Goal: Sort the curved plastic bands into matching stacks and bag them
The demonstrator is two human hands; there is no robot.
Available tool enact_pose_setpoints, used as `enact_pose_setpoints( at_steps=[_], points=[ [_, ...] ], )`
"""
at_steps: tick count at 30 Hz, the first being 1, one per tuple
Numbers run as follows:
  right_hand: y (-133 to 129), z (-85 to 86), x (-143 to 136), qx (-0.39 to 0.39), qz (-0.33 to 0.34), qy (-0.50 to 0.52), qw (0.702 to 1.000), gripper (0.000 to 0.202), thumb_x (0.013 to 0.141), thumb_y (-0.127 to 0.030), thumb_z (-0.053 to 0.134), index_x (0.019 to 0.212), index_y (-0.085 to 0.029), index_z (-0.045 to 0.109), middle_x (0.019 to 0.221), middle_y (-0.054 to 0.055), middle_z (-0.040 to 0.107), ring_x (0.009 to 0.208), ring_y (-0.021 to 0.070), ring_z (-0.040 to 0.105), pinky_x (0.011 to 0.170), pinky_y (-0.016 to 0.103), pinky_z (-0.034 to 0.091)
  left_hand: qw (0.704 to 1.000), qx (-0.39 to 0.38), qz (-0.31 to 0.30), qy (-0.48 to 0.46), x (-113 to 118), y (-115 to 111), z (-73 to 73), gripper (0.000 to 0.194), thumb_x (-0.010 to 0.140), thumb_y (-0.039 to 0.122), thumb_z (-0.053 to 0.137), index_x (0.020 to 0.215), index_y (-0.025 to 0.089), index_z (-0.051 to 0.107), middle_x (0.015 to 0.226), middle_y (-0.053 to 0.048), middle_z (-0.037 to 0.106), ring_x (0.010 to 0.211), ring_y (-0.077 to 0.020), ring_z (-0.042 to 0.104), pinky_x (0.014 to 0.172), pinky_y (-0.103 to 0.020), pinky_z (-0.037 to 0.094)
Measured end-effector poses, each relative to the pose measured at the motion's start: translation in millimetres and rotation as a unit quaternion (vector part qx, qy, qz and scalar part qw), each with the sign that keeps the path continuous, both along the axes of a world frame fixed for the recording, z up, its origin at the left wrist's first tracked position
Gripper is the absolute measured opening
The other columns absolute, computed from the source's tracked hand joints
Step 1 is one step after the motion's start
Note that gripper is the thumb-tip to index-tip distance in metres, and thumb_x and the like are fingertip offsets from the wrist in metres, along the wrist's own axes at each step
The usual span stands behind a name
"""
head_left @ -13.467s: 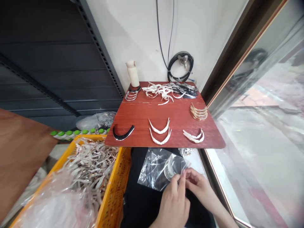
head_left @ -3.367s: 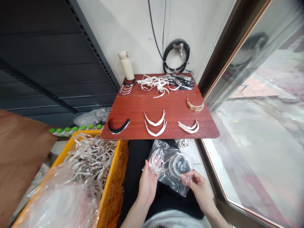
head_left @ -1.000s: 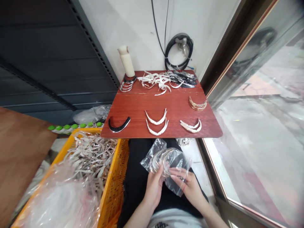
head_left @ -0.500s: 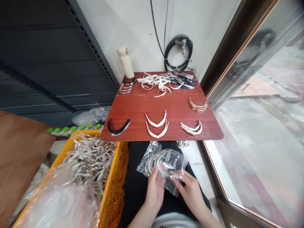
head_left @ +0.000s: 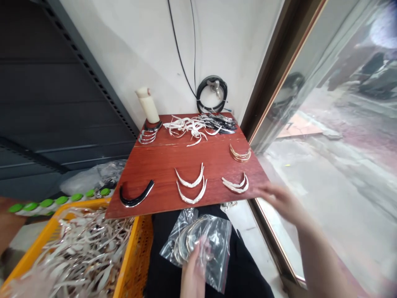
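My left hand (head_left: pixel 192 271) is closed on a clear plastic zip bag (head_left: pixel 219 252) in front of the table's near edge. Several curved, shiny metal strips (head_left: pixel 185 242) show inside the bag. Blurred by motion, my right hand (head_left: pixel 283 203) reaches over the table's right edge with its fingers stretched out. It is nearest to a nested pair of pale curved strips (head_left: pixel 237 188) and appears to hold nothing. Two more pale curved strips (head_left: pixel 192 198) lie mid-table, one behind the other. A black curved strip (head_left: pixel 136 200) lies at the left front corner.
On the red-brown table (head_left: pixel 161 165) are gold curved strips (head_left: pixel 240 157), a white heap (head_left: pixel 186 125), a dark heap (head_left: pixel 221 123) and a cream bottle (head_left: pixel 148 105). An orange crate (head_left: pixel 127 252) of loose strips stands left. A glass door (head_left: pixel 310 165) borders the right.
My right hand has let go of the bag and moved up and right to the table's edge. My left hand keeps the bag. The view has shifted.
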State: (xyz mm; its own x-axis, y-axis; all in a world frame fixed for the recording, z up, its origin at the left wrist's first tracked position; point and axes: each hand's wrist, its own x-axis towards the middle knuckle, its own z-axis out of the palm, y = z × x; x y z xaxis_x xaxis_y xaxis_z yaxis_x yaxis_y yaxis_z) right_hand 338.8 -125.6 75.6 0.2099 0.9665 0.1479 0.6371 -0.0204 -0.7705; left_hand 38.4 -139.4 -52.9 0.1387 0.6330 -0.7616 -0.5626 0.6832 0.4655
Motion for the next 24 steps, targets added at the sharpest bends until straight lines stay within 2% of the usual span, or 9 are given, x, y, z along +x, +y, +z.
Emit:
enact_pose_setpoints(
  at_steps=[2, 5, 8, 10, 12, 15, 20, 22, 24],
  points=[
    [43.0, -5.9, 33.6, 0.068, -0.059, -0.078, 0.993, 0.03, 0.09, -0.048, 0.06, 0.106, -0.025, 0.073, 0.109, 0.008, 0.073, 0.102, 0.0287, 0.066, 0.095, 0.043, 0.05, 1.0, 0.012, -0.001, 0.01, -2.1, 3.7, -0.5, 0.017, 0.086, 0.022, 0.064, 0.096, 0.017, 0.076, 0.117, -0.01, 0.072, 0.114, -0.0246, 0.066, 0.083, -0.025, 0.058],
    [101.8, -23.3, 65.0, 0.066, -0.031, -0.173, 0.982, 0.038, 0.087, -0.042, 0.064, 0.118, -0.021, 0.069, 0.125, 0.011, 0.067, 0.116, 0.0312, 0.06, 0.103, 0.047, 0.044, 0.999, 0.003, -0.032, 0.042, -5.5, 8.0, -3.5, 0.018, 0.08, 0.03, 0.074, 0.094, 0.018, 0.077, 0.106, -0.012, 0.074, 0.101, -0.026, 0.07, 0.071, -0.025, 0.059],
    [129.5, -37.1, 76.6, 0.035, 0.024, -0.231, 0.972, 0.033, 0.088, -0.039, 0.064, 0.114, -0.02, 0.07, 0.12, 0.011, 0.069, 0.113, 0.0302, 0.061, 0.099, 0.044, 0.046, 0.998, 0.002, -0.039, 0.055, -7.4, 8.3, -7.7, 0.022, 0.078, 0.031, 0.077, 0.096, 0.019, 0.076, 0.098, -0.011, 0.074, 0.09, -0.0239, 0.072, 0.063, -0.025, 0.058],
    [130.8, -41.5, 78.6, 0.032, 0.029, -0.252, 0.967, 0.028, 0.091, -0.039, 0.06, 0.108, -0.021, 0.072, 0.109, 0.009, 0.072, 0.101, 0.027, 0.064, 0.09, 0.04, 0.049, 0.999, 0.013, -0.017, 0.026, -8.0, 5.1, -9.4, 0.022, 0.078, 0.029, 0.076, 0.097, 0.017, 0.075, 0.098, -0.01, 0.074, 0.089, -0.0232, 0.073, 0.066, -0.027, 0.059],
    [124.8, -43.6, 79.3, 0.042, 0.008, -0.27, 0.962, 0.026, 0.092, -0.041, 0.058, 0.1, -0.02, 0.073, 0.097, 0.008, 0.072, 0.091, 0.0252, 0.064, 0.083, 0.037, 0.049, 0.999, 0.026, 0.006, -0.025, -8.6, 0.1, -9.5, 0.023, 0.078, 0.029, 0.076, 0.097, 0.016, 0.074, 0.103, -0.011, 0.074, 0.096, -0.0258, 0.072, 0.078, -0.033, 0.061],
    [113.3, -47.0, 82.1, 0.065, -0.022, -0.307, 0.949, 0.028, 0.092, -0.044, 0.059, 0.089, -0.02, 0.073, 0.088, 0.009, 0.069, 0.088, 0.0257, 0.061, 0.084, 0.038, 0.047, 0.996, 0.047, 0.015, -0.07, -10.3, -8.6, -8.5, 0.026, 0.072, 0.025, 0.08, 0.096, 0.016, 0.074, 0.111, -0.013, 0.073, 0.113, -0.0314, 0.066, 0.095, -0.042, 0.057],
    [108.2, -59.4, 97.6, 0.089, -0.02, -0.267, 0.959, 0.032, 0.093, -0.05, 0.055, 0.092, -0.023, 0.073, 0.103, 0.009, 0.069, 0.101, 0.0257, 0.06, 0.095, 0.04, 0.042, 0.999, 0.029, -0.015, 0.02, -14.1, -18.3, -10.7, 0.038, 0.063, 0.014, 0.086, 0.098, 0.015, 0.072, 0.105, -0.012, 0.075, 0.113, -0.0337, 0.066, 0.102, -0.046, 0.053],
    [112.0, -64.0, 106.5, 0.096, -0.081, -0.214, 0.969, 0.035, 0.091, -0.052, 0.056, 0.1, -0.022, 0.071, 0.11, 0.01, 0.068, 0.109, 0.0278, 0.057, 0.099, 0.043, 0.04, 0.998, 0.027, -0.024, 0.045, -15.1, -19.5, -13.0, 0.037, 0.063, 0.013, 0.086, 0.097, 0.016, 0.07, 0.102, -0.011, 0.076, 0.111, -0.0328, 0.068, 0.1, -0.045, 0.054],
    [116.8, -67.4, 114.5, 0.071, -0.2, -0.117, 0.97, 0.045, 0.081, -0.055, 0.065, 0.107, -0.018, 0.069, 0.111, 0.013, 0.067, 0.111, 0.0313, 0.056, 0.098, 0.045, 0.04, 0.998, 0.024, -0.029, 0.055, -15.6, -19.2, -15.3, 0.035, 0.063, 0.013, 0.087, 0.094, 0.015, 0.069, 0.095, -0.011, 0.076, 0.106, -0.0322, 0.07, 0.098, -0.044, 0.055]
  ],
)
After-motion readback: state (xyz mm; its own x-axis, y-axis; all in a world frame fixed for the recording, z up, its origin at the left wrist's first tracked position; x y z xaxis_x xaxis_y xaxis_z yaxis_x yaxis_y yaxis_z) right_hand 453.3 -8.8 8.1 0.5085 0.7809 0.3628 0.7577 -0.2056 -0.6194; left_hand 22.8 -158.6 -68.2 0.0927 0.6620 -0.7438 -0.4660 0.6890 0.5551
